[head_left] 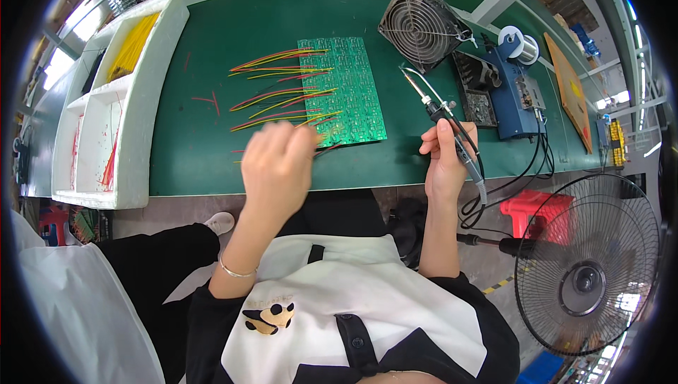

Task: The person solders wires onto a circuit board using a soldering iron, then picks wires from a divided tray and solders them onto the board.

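Note:
A green circuit board panel point(357, 87) lies on the bench in front of me. Red, yellow and black wires point(272, 99) run in bundles from its left side. My left hand point(277, 162), slightly blurred, is closed over the panel's lower left corner, by the nearest wires. Its fingertips are hidden, so what they pinch cannot be made out. To the right of the panel, my right hand point(446, 151) grips a soldering iron point(432, 107) with a thin metal tube beside its tip. The iron's tip points up and left, apart from the panel.
A white foam tray point(166, 38) at the left holds yellow and red wires. Behind the iron stand a black square fan point(421, 27), an iron stand point(477, 94) and a blue solder feeder point(515, 91) with a spool point(521, 45). Cables hang at the bench edge near a large fan point(586, 278).

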Demonstrator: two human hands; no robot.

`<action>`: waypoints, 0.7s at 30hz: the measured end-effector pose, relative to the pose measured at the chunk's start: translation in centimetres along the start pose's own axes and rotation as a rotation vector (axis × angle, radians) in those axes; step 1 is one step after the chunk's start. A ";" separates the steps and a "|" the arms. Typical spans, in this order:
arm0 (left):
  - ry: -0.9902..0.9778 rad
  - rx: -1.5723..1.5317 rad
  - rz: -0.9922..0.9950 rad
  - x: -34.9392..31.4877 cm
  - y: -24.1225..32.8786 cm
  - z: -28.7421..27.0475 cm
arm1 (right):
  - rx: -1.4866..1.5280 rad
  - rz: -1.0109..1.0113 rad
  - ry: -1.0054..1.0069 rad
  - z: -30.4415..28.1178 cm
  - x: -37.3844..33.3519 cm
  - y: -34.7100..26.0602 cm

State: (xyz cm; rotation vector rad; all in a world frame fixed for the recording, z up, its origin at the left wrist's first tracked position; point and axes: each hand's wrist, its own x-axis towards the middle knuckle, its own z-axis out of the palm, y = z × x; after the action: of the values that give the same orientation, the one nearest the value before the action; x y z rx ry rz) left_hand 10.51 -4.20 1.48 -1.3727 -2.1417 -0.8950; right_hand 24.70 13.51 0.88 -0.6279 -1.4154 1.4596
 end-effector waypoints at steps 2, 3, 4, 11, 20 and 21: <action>-0.037 -0.008 0.062 -0.8 0.6 0.2 | 0.008 0.023 0.021 0.2 0.1 -0.1; -0.072 -0.039 0.072 -1.0 1.1 0.1 | 0.010 0.022 0.021 0.1 0.2 -0.1; -0.107 -0.070 0.083 -1.0 1.4 0.1 | -0.002 0.024 0.007 0.0 0.2 0.0; -0.093 -0.057 -0.037 0.3 0.6 1.5 | 0.004 0.040 -0.041 -0.1 0.1 -0.1; -0.111 0.096 -0.083 2.5 -0.7 2.7 | 0.051 0.063 -0.013 0.2 0.1 0.0; -0.109 0.101 -0.084 2.8 -0.8 2.7 | 0.056 0.063 -0.016 0.2 0.2 -0.1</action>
State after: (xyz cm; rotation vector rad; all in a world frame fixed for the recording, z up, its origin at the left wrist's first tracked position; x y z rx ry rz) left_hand 8.59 -0.72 1.28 -1.3184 -2.3085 -0.7468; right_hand 24.43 13.60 1.04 -0.6321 -1.3732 1.5507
